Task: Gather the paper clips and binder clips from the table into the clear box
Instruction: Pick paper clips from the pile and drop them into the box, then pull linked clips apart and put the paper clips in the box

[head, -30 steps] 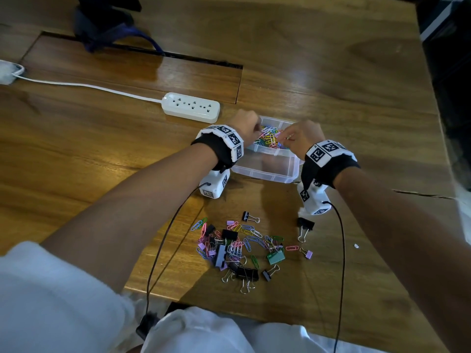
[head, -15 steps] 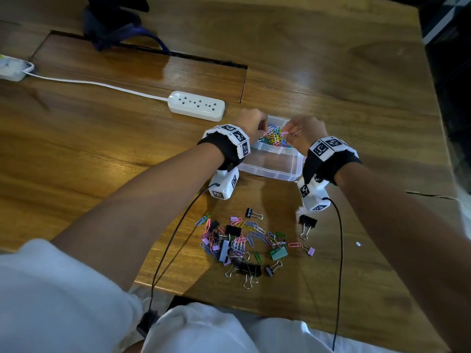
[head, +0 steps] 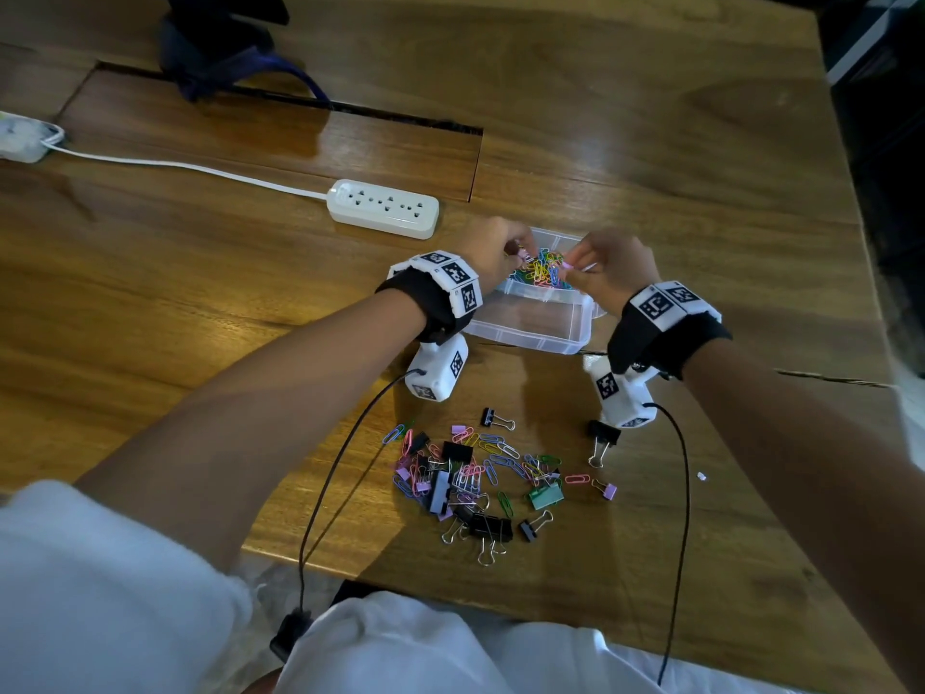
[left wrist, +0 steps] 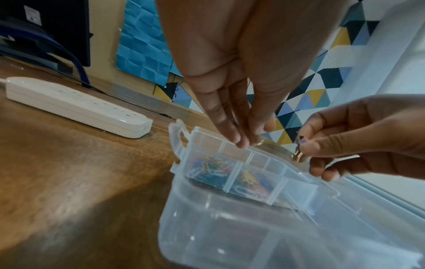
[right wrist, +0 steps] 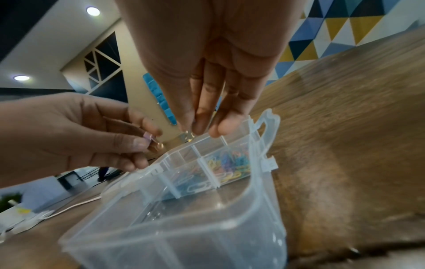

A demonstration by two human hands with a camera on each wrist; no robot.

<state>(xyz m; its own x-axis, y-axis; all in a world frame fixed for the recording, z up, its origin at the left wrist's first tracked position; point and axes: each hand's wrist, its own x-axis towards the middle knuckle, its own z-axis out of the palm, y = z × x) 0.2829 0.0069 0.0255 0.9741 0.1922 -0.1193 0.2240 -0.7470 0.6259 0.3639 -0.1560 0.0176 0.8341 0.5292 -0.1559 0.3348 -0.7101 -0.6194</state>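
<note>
hands over the clear box

left hand (head: 493,252) and right hand (head: 608,270) each pinch a small pink binder clip (right wrist: 147,136) above the clear box (head: 530,328), higher than a second ago. loose clips (head: 475,478) remain piled on the table (head: 200,303) nearby.

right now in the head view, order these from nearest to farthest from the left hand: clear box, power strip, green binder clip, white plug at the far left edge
1. clear box, right under the left hand, to its right.
2. power strip, just behind and to the left.
3. green binder clip, in the pile toward the person.
4. white plug, at the table's far left edge.
</note>
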